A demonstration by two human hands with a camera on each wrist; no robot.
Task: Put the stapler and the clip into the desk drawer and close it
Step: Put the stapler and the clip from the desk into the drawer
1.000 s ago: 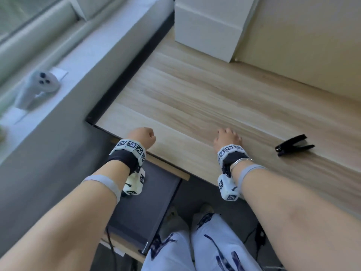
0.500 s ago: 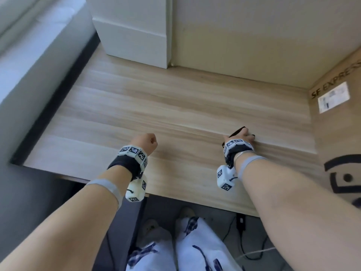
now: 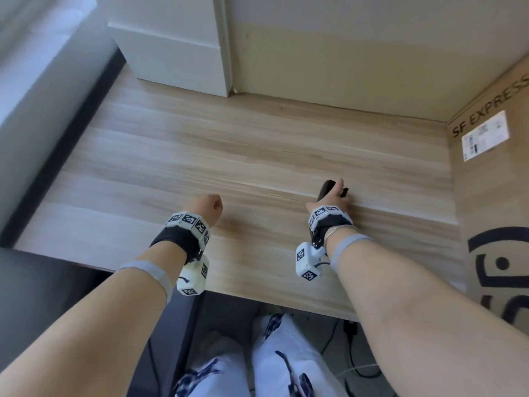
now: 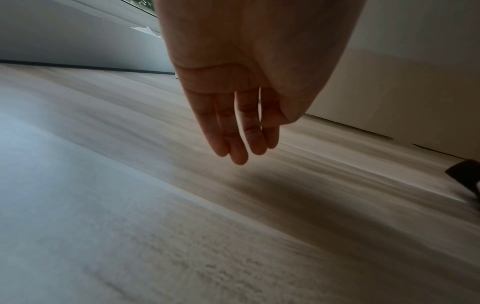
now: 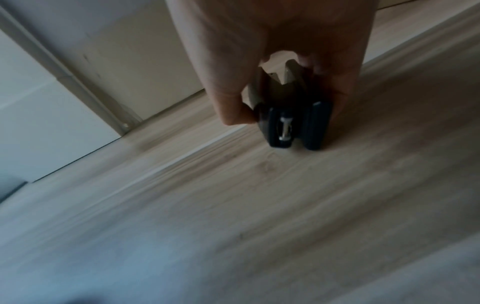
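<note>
A black stapler (image 3: 325, 187) lies on the light wooden desk (image 3: 229, 156), right of centre. My right hand (image 3: 333, 194) is over it and grips it, thumb on one side and fingers on the other. In the right wrist view the stapler (image 5: 293, 125) rests on the wood, pinched in my right hand (image 5: 287, 114). My left hand (image 3: 210, 206) hovers over the desk's front left part and holds nothing; its fingers (image 4: 241, 139) hang relaxed above the wood. The stapler's end (image 4: 465, 176) shows at the right edge there. No clip is in view.
A tall cardboard box (image 3: 492, 196) stands against the desk's right side. A white cabinet corner (image 3: 177, 53) and a cream wall (image 3: 343, 53) close the back. A dark grey surface (image 3: 43, 296) sits below the desk's front left edge. My knees (image 3: 257, 362) are under the front edge.
The view has swung to the right. My right hand has reached right to the stapler and closed its fingers round it. The left hand has stayed about where it was.
</note>
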